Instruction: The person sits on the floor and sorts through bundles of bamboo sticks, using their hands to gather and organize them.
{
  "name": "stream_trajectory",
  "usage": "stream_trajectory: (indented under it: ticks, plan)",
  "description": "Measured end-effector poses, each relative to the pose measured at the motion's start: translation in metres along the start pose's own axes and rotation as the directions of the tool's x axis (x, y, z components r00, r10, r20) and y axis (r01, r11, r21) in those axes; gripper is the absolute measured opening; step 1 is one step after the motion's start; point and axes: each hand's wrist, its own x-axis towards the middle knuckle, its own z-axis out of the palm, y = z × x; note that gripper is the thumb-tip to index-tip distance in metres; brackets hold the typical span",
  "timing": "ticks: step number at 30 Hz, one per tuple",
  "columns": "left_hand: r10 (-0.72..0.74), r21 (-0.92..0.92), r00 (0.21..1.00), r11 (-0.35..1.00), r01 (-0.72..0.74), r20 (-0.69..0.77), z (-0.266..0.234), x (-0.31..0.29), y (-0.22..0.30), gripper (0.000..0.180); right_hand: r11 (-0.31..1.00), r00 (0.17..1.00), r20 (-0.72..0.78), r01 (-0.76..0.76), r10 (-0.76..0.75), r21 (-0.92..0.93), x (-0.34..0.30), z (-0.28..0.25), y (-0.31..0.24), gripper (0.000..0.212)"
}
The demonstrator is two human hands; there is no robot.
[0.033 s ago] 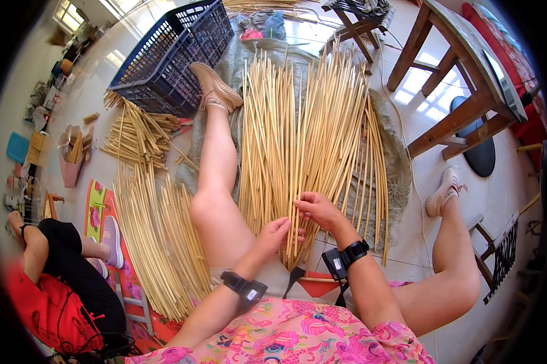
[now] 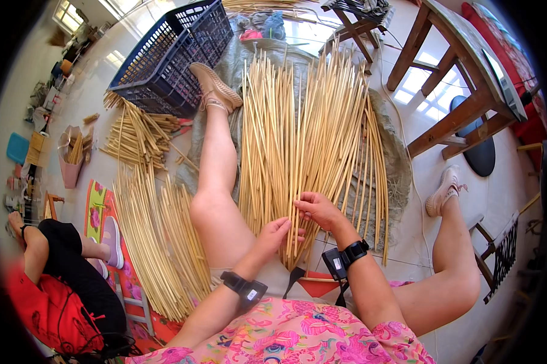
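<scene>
Sticks (image 2: 331, 127) on grey sheeting (image 2: 395, 161) over glossy tiles (image 2: 404, 261)

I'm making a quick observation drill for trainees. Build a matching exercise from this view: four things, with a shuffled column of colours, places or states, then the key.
Column one
1. plastic crate
2. right hand
3. small container
4. wooden table

Column two
A. pink, at the far left, with short pieces in it
B. brown, at the upper right
C. fingers on the thin sticks
D. dark blue, at the upper left

Pairs: 1-D, 2-C, 3-A, 4-B
</scene>
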Motion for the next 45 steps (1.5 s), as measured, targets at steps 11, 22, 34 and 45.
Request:
stream_trajectory:
  ticks: [11, 22, 34, 45]
  plan:
    - [0.040, 0.040, 0.999, 0.998, -0.039, -0.023, 0.000, 0.002, -0.004, 0.027, 1.000, 1.000, -0.013, 0.007, -0.007, -0.001, -0.004, 0.003, -0.005, 0.014]
    - [0.025, 0.054, 0.998, 0.998, -0.023, -0.050, 0.003, 0.000, 0.000, 0.024, 1.000, 1.000, -0.015, -0.004, 0.003, -0.025, -0.003, 0.003, -0.004, 0.014]
    - [0.123, 0.012, 0.987, 0.992, -0.122, -0.107, -0.002, 0.006, -0.011, 0.027, 0.993, 0.996, -0.067, 0.054, -0.062, -0.106, -0.005, 0.001, -0.014, 0.015]
    - [0.215, 0.081, 0.956, 0.976, -0.202, -0.199, -0.011, 0.012, -0.017, 0.025, 0.920, 0.962, -0.240, 0.024, -0.127, -0.391, 0.005, -0.019, -0.005, 0.018]
